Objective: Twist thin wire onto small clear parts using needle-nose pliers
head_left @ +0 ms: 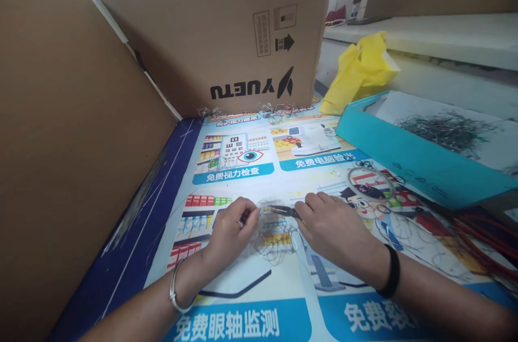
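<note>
My right hand [334,226], with a black band at the wrist, is closed around the handles of a pair of pliers [279,210]. The dark jaws point left, towards the fingertips of my left hand [237,226]. That hand, a silver bangle on its wrist, is pinched on thin wire [275,245]. Fine loops of this wire hang in a loose tangle below the jaws, over the printed sheet. What exactly lies between the jaw tips is too small to make out.
Cardboard panels [218,34] stand at the left and back, with small wire tangles [275,111] along the base. A turquoise box [404,153] at the right holds many wire scraps [449,131]. Behind it lies a crumpled yellow bag [356,72]. A coil [371,183] and red cables [485,239] lie nearby.
</note>
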